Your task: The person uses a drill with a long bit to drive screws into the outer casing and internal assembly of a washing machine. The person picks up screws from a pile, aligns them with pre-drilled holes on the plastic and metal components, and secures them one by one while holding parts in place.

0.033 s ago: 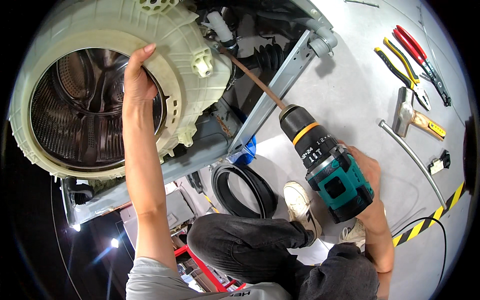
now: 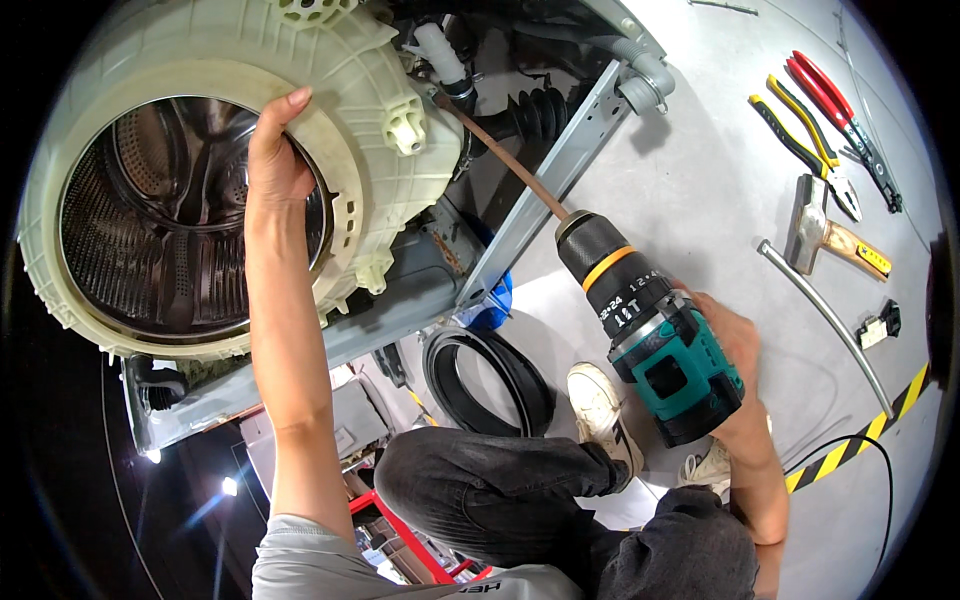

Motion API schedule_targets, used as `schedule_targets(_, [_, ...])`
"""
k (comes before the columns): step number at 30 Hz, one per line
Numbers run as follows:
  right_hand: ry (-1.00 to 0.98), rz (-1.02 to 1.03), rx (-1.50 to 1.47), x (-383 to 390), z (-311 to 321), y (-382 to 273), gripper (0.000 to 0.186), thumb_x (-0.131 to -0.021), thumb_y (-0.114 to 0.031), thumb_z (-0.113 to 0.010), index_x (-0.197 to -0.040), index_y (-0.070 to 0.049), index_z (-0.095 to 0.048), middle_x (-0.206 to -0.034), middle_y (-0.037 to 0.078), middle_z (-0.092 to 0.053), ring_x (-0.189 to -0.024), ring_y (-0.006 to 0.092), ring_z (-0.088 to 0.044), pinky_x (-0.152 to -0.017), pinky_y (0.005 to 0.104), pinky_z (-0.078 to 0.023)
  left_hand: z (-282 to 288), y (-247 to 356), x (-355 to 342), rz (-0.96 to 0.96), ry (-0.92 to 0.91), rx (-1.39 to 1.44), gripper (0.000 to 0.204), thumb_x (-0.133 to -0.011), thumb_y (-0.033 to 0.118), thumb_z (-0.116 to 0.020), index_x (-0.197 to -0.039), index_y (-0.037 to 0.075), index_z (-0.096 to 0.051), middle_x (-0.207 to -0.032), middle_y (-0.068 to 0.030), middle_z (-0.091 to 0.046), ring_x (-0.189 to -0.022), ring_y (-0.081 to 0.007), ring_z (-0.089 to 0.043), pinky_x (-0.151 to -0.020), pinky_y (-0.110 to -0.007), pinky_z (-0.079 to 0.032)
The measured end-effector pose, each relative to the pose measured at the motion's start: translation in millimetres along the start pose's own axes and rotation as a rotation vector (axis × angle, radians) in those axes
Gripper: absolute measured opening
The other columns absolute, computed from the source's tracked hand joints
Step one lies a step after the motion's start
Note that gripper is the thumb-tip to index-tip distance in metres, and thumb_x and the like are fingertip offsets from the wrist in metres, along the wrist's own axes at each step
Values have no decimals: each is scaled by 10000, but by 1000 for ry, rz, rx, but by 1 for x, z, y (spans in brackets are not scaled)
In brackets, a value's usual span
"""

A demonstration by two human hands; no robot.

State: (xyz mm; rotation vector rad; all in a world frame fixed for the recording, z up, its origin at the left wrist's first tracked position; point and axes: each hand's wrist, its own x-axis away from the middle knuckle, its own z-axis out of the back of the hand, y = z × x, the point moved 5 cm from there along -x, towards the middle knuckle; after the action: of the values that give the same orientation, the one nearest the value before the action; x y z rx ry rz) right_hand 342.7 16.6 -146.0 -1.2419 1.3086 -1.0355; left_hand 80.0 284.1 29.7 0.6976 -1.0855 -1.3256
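Note:
My left hand [image 2: 278, 150] is hooked over the rim of a washing machine tub [image 2: 375, 150], thumb outside and fingers out of sight behind the edge. The tub is cream plastic, and its perforated steel drum [image 2: 150, 240] shows through the round opening. My right hand [image 2: 728, 340] grips a teal and black cordless drill [image 2: 675, 365]; its fingers are mostly behind the handle. A long rust-brown bit [image 2: 510, 160] runs from the chuck to the tub's side, close to a white hose fitting [image 2: 438, 52]. The exact contact of the tip is hard to make out.
A grey metal cabinet frame [image 2: 545, 190] surrounds the tub, with a grey drain hose [image 2: 645, 80] at its corner. A black rubber ring [image 2: 435, 365] lies by my feet. Pliers [image 2: 800, 130], red-handled cutters [image 2: 840, 110], a hammer [image 2: 810, 225] and a metal tube [image 2: 830, 315] lie at right.
The drill has shifted very slightly left and down in my right hand. My left hand and the tub have stayed in place.

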Motion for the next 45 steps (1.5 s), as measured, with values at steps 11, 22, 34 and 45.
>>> schedule_targets(11, [45,-30,-59,7,-17,-8,669,-624,-242,-803,-1194,30,-581,-981,181,-671,-832,284,-693,-734,323,-529,2,0,-3,-35,11,-11,425,-787,211,-646,-1135,-19,-565,-1043,-135,-643,-947,-254,-639,-848,-390,-523])
schedule_targets(22, [79,30,-21,2,-16,-13,720,-569,-234,-793,-1219,-11,-582,-889,134,-660,-739,288,-665,-651,317,-507,3,0,-5,-29,27,-9,491,-760,229,-653,-1176,-5,-542,-1073,-148,-627,-981,-289,-624,-873,-425,-512])
schedule_targets(34, [89,155,321,-11,-14,-20,632,-613,-251,-746,-1203,-73,-604,-806,79,-642,-599,253,-624,-535,336,-477,0,-1,-3,-13,13,12,490,-764,226,-649,-1180,-8,-542,-1078,-150,-631,-994,-288,-623,-891,-428,-508])
schedule_targets(45, [89,217,340,-13,-10,-19,574,-641,-194,-722,-1186,-55,-605,-812,78,-636,-631,238,-625,-545,340,-478,1,-1,-6,-47,15,22,515,-775,202,-636,-1223,-17,-510,-1111,-153,-614,-1027,-286,-612,-923,-424,-496])
